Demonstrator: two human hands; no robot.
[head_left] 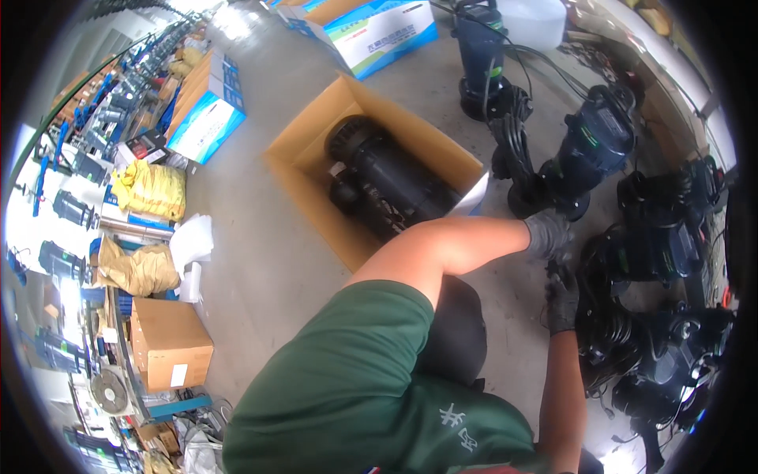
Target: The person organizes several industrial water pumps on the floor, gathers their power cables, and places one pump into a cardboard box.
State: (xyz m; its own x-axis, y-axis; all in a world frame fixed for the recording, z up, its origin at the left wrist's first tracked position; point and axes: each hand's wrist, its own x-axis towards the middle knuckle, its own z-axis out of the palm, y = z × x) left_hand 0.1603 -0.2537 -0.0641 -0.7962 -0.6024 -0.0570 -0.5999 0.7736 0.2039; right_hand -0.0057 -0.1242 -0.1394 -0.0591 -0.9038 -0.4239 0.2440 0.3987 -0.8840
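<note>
One fan (109, 393) is standing at the far left, and a brown carton (175, 347) is sitting near it. Above this carton, a brown bag (142, 267) and a yellow bag (151, 191) are lying among many mixed goods, which are too small for me to tell. Higher up, a blue-and-white box (208, 125) is standing at the edge of these goods.

In the middle, an open box (302, 189) is resting on the grey floor (243, 245), and inside it a black pump (401, 178) is lying on its side. My green sleeve (339, 355) is filling much of the space below. Behind the open box, a second carton (387, 38), also blue and white, is standing.

Farther right, an upright pump (478, 49) is standing near a white tub (535, 22). My left hand (548, 235), wearing a grey glove, is reaching to the base of a tilted pump (598, 136). My right hand (562, 299), gloved also, is pointing up just below the left one. Both hands are being close together, but whether they are touching or gripping something, I cannot tell. Beside my right hand, a black cable (606, 320) is lying in coils, and at the right a lying pump (654, 251) is resting near other dark pumps.
</note>
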